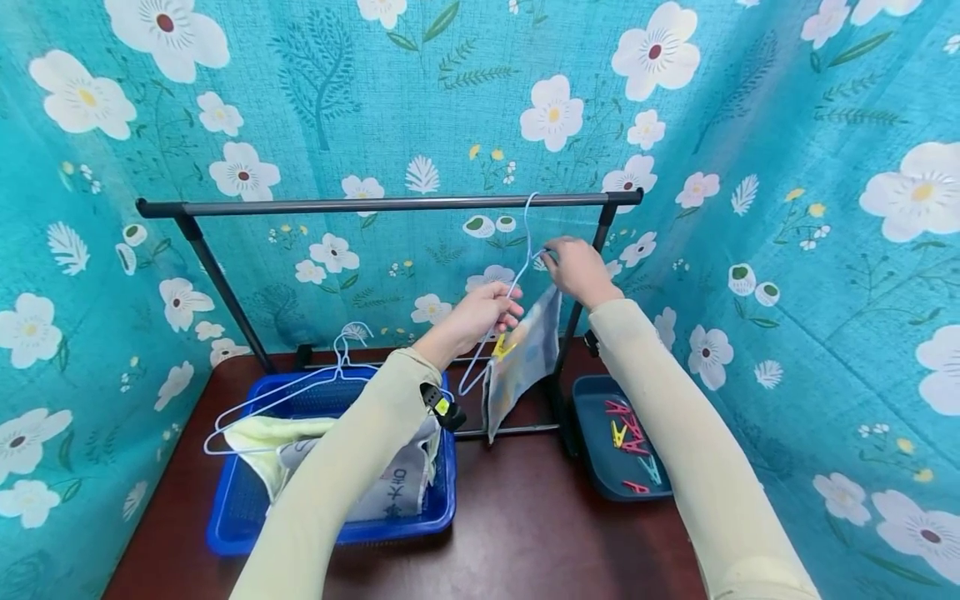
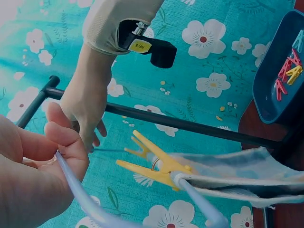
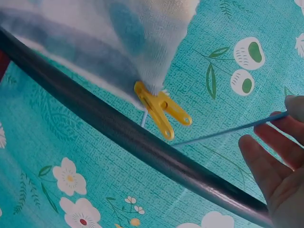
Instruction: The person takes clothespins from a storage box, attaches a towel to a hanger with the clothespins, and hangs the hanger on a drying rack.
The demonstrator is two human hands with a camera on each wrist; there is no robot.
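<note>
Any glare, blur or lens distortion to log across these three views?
Head view: mostly even light, a soft sheen on the brown table; left wrist view: upper-left corner washed out, the near stretch of the pale blue hanger slightly soft; right wrist view: dark rail looks bowed, probably lens distortion, with a pale highlight toward its lower-right end.

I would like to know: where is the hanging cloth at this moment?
In the head view, the cloth hangs from the blue hanger just right of centre, below the right hand and left of the dark tray of clothespins.
</note>
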